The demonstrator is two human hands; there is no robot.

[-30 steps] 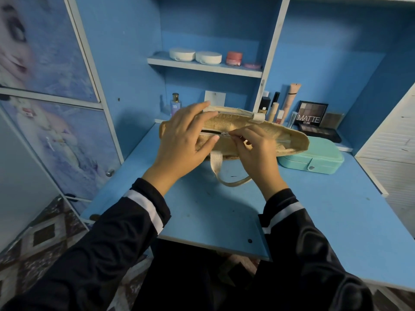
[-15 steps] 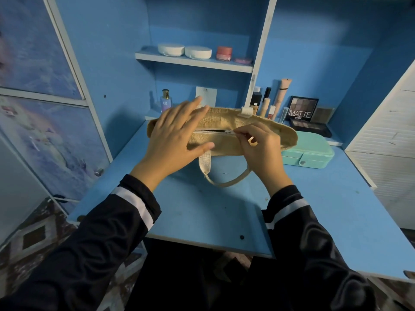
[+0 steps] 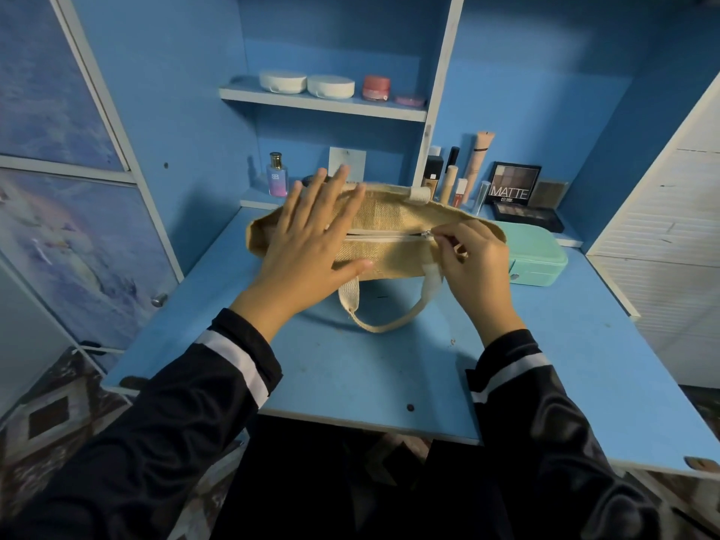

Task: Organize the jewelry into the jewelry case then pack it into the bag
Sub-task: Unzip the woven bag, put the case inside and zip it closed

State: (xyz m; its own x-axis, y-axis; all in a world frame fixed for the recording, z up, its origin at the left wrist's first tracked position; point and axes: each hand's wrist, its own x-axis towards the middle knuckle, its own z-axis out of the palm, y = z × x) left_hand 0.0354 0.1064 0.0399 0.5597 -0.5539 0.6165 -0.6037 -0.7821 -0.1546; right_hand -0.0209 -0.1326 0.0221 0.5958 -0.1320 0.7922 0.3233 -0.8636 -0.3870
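Observation:
A tan woven bag (image 3: 389, 220) with a cream handle (image 3: 382, 323) lies on the blue desk (image 3: 370, 368). My left hand (image 3: 311, 243) rests flat on the bag's left half, fingers spread. My right hand (image 3: 473, 263) pinches the zipper pull (image 3: 428, 233) near the bag's right end; the white zipper line runs shut between my hands. A closed mint-green jewelry case (image 3: 539, 255) sits on the desk just right of the bag, partly behind my right hand. No loose jewelry shows.
Behind the bag stand a perfume bottle (image 3: 277, 175), several makeup tubes (image 3: 452, 181) and an eyeshadow palette (image 3: 514, 185). The upper shelf (image 3: 323, 101) holds white compacts and a pink jar. A cabinet door (image 3: 78, 228) is at left, a white panel (image 3: 662, 228) at right.
My right hand has drawn the zipper pull to the right along the bag's top. My left hand has flattened and slid left on the bag.

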